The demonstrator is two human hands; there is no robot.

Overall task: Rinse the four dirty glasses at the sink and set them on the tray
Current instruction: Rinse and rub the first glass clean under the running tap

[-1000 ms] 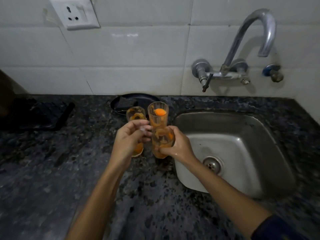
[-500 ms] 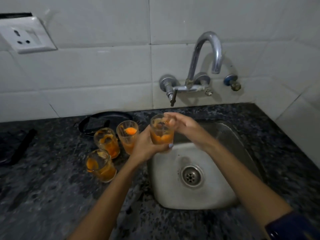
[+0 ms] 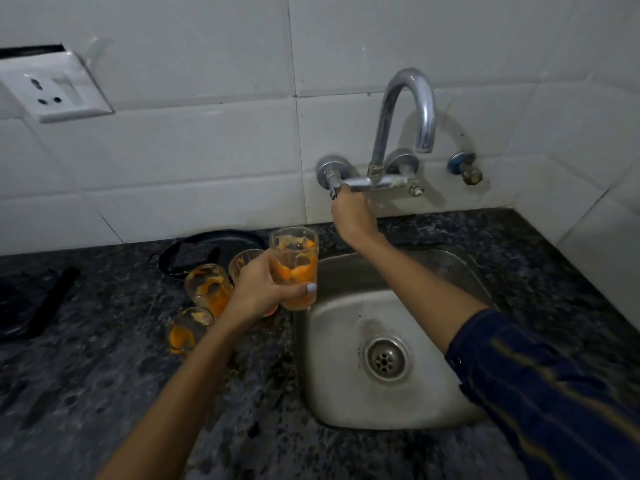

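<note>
Orange pulp streaks the glass (image 3: 295, 268) held upright near the middle of the frame, just over the left rim of the steel sink (image 3: 346, 375); the left hand (image 3: 263, 289) grips it, fingers curled round its side and thumb across the front. Three more dirty glasses stand on the dark stone counter (image 3: 86, 393) left of the sink: one (image 3: 207, 287) beside the wrist, one (image 3: 187, 329) nearer the lower left, one (image 3: 242, 263) partly hidden behind the hand. A black tray (image 3: 207, 247) lies behind them against the wall. Toward the upper right, the right hand (image 3: 351, 214) reaches up to the tap (image 3: 405, 123), fingers closed round its left lever (image 3: 334, 192); a white socket (image 3: 52, 88) sits at upper left.
</note>
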